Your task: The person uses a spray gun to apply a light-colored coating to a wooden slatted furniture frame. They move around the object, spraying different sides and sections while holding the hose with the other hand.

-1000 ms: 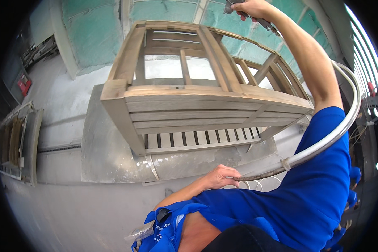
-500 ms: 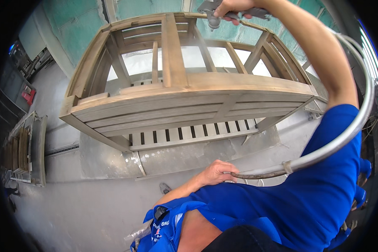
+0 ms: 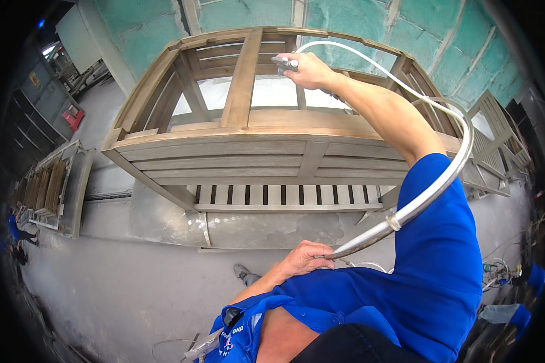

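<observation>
- Right hand [image 3: 312, 71], upper middle: fingers wrapped around spray gun [image 3: 286, 65]; trigger position cannot be told.
- Left hand [image 3: 309, 257], lower middle: fingers curled around hose [image 3: 431, 195].
- Wooden frame [image 3: 218, 151]: mid-frame, gun apparently above its top.
- Judgement: even stand-off and steady wrist serve best; hose slack wants keeping off the wood.

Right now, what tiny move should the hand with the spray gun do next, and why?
Maybe the right hand should ease the spray gun slightly left, toward the middle wooden bar. In the picture, the spray gun shows just right of that bar, and the left hand holds the hose, which curves in a wide loop, so there seems to be some slack.
</observation>
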A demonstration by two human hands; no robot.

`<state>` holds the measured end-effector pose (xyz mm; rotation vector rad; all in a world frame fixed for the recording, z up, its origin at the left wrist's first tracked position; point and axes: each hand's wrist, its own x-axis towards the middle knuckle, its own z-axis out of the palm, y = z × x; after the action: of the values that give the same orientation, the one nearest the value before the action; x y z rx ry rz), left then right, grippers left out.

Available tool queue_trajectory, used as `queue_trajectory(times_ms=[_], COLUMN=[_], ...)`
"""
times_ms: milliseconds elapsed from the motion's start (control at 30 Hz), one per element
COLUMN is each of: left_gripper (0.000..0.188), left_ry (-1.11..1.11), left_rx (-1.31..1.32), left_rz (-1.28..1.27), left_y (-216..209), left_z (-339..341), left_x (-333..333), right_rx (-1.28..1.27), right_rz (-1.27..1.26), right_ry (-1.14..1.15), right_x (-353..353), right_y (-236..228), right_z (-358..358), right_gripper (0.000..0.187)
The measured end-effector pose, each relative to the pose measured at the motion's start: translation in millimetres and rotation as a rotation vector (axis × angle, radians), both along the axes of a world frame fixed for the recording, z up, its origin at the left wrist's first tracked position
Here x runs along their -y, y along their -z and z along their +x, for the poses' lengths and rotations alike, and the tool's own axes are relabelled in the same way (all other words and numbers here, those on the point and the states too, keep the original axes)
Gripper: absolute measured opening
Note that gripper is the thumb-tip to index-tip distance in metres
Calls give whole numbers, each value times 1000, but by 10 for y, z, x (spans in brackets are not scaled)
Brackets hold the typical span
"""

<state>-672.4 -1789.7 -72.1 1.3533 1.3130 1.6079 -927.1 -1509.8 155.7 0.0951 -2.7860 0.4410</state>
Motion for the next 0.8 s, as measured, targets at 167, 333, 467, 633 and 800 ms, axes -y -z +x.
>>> queue_trajectory(times_ms=[167, 333, 467, 633, 800], left_gripper=[26, 26, 26, 23, 25], left_ry=[-89, -101, -50, 5, -11], left_rx=[20, -68, -27, -42, -25], left_rz=[20, 32, 43, 26, 48], left_y=[7, -16, -62, -85, -12], left_z=[11, -42, -44, -4, 74], left_x=[30, 5, -71, -130, -162], right_rx=[-121, -225, -94, -219, -396], right_rz=[-86, 116, 82, 35, -17], right_ry=[61, 179, 18, -69, 269], right_x=[-238, -234, -183, -253, -613], right_y=[-101, -295, -400, -527, -852], right_z=[-26, 192, 350, 451, 551], right_gripper=[50, 54, 52, 51, 52])
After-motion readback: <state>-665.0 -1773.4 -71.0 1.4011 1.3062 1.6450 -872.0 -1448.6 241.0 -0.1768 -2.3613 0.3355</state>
